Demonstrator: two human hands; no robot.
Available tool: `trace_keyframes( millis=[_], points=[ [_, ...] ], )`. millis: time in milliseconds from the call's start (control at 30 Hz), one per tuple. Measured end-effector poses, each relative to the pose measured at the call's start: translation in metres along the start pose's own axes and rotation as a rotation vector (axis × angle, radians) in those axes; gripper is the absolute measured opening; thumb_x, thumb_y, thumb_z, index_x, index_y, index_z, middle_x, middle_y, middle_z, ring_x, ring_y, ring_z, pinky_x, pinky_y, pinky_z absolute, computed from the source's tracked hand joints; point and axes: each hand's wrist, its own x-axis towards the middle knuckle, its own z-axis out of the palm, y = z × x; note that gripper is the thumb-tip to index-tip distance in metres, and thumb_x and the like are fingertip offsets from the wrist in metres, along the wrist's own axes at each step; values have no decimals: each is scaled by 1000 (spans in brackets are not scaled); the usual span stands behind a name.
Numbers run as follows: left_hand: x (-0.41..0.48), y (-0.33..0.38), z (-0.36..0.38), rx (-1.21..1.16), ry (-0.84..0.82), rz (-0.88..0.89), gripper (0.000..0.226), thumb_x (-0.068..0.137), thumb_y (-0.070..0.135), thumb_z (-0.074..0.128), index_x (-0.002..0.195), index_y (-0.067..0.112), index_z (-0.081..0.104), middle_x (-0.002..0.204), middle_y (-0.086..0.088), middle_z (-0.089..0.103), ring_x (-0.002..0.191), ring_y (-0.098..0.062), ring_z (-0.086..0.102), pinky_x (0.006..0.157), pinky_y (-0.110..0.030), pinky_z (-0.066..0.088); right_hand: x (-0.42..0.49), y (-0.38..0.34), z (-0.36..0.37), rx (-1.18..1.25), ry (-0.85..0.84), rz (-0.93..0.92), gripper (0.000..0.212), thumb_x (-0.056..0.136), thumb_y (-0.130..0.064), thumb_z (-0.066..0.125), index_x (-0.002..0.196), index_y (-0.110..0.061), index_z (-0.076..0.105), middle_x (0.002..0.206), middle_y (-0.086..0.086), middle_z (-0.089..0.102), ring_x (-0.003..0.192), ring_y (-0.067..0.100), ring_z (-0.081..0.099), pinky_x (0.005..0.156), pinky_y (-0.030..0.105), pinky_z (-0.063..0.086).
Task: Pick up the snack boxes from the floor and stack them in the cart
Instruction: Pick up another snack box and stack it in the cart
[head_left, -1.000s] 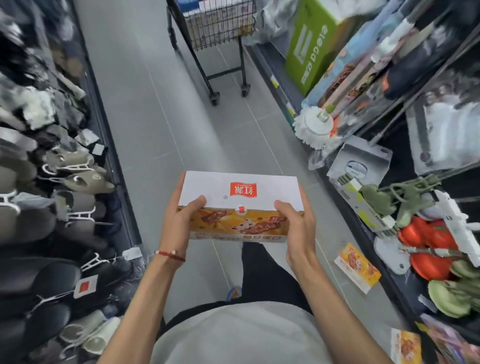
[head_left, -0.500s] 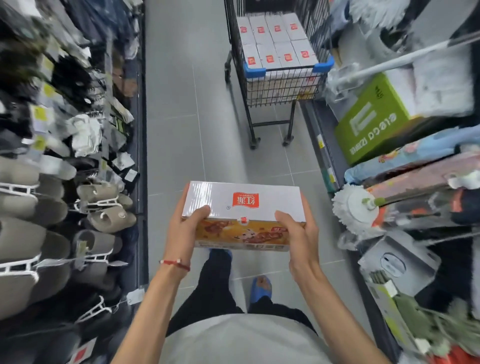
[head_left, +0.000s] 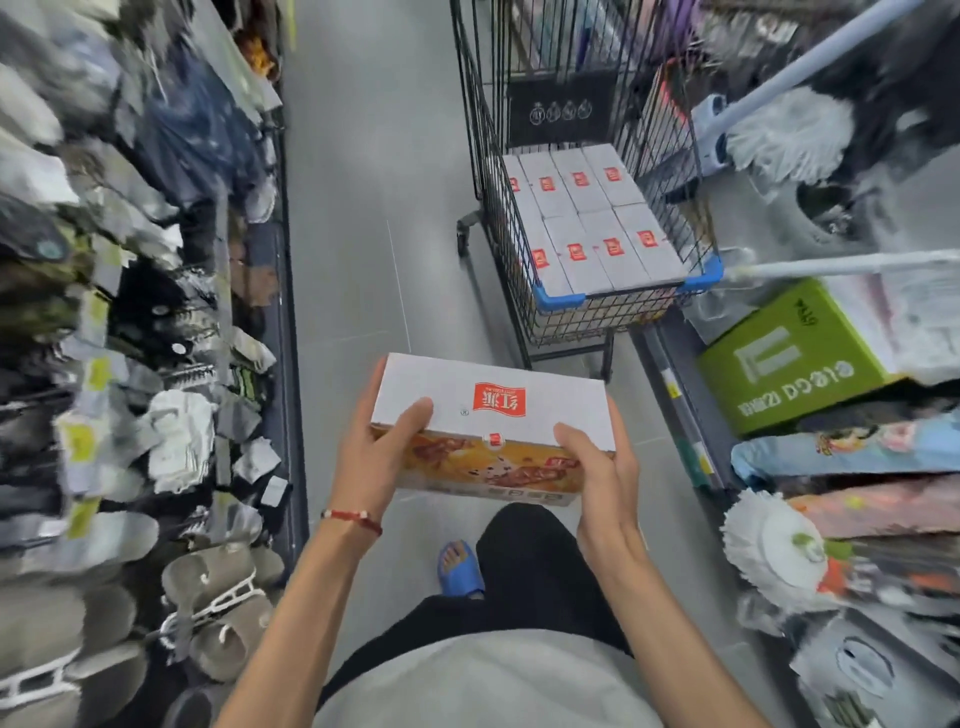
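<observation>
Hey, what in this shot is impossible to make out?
Head view, all of it:
- Lower layers in the cart: hidden under the top boxes and behind wire.
- Fingers of the left hand and right hand: hidden beneath the held snack box.
- Goods on the left shelf: motion-blurred.
- Its small print: too small.

Your snack box (head_left: 561, 410) has a white top, red logo and orange printed side; the cart (head_left: 561, 300) is black wire with blue corner guards
</observation>
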Motion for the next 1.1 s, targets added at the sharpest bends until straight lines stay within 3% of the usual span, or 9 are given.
trace_keyframes(
  millis=[133, 333, 467, 567, 633, 767, 900, 1000, 1100],
  points=[
    [77, 38, -2, 32, -19, 21, 55, 95, 24, 68, 145, 37, 49, 118, 13, 70, 93, 3, 70, 66, -7, 52, 56, -29, 45, 41, 39, -2, 54, 97, -12, 68, 145, -32, 57, 113, -2, 78, 99, 12, 75, 65, 16, 56],
    [197, 92, 16, 71, -47, 58, 59, 94, 34, 68, 149, 38, 46, 124, 10, 70, 98, 0, 71, 70, -11, 55, 162, -74, 100, 86, 67, -26, 57, 98, -13, 67, 151, -29, 52, 119, 0, 76, 93, 2, 74, 65, 13, 55],
    [275, 135, 38, 60, -52, 77, 54, 94, 32, 67, 145, 38, 50, 127, 5, 70, 111, -12, 70, 88, -29, 60, 241, -110, 127, 132, 92, -13, 61, 98, -12, 67, 153, -32, 49, 104, -15, 79, 90, -1, 74, 67, 15, 57],
    [325, 169, 58, 60, -73, 93, 44, 95, 34, 68, 135, 44, 52, 123, 6, 71, 109, -13, 70, 83, -25, 60, 289, -143, 145, 168, 109, -10, 62, 97, -14, 69, 150, -38, 49, 103, -15, 80, 100, 12, 76, 80, 31, 62],
    [358, 189, 71, 72, -90, 95, 56, 90, 43, 71, 141, 42, 48, 128, 7, 68, 112, -12, 68, 80, -20, 57, 320, -159, 155, 182, 134, -20, 60, 97, -14, 69, 147, -41, 50, 106, -13, 80, 101, 15, 76, 85, 37, 62],
    [419, 218, 89, 96, -120, 102, 62, 90, 46, 71, 146, 44, 45, 134, 7, 64, 117, -14, 65, 84, -26, 54, 368, -186, 170, 254, 188, -26, 62, 97, -12, 69, 150, -37, 49, 111, -8, 79, 103, 19, 76, 77, 32, 63],
    [486, 241, 107, 93, -203, 106, 60, 92, 34, 72, 146, 43, 47, 132, 9, 66, 117, -13, 67, 88, -26, 58, 414, -201, 191, 319, 290, -43, 60, 97, -11, 68, 147, -38, 50, 107, -10, 80, 97, 16, 76, 67, 25, 60],
    [539, 257, 123, 135, -294, 120, 64, 85, 39, 73, 145, 40, 50, 137, 7, 65, 121, -15, 65, 101, -39, 55, 443, -208, 210, 373, 396, -39, 68, 97, -15, 70, 155, -39, 44, 121, -6, 77, 107, 19, 76, 84, 35, 62],
    [600, 278, 145, 201, -426, 176, 61, 85, 36, 73, 143, 40, 53, 136, 14, 64, 123, -8, 62, 107, -41, 51, 475, -217, 233, 428, 559, -49, 73, 96, -15, 71, 158, -38, 40, 117, -10, 78, 109, 20, 75, 95, 41, 58]
  ],
)
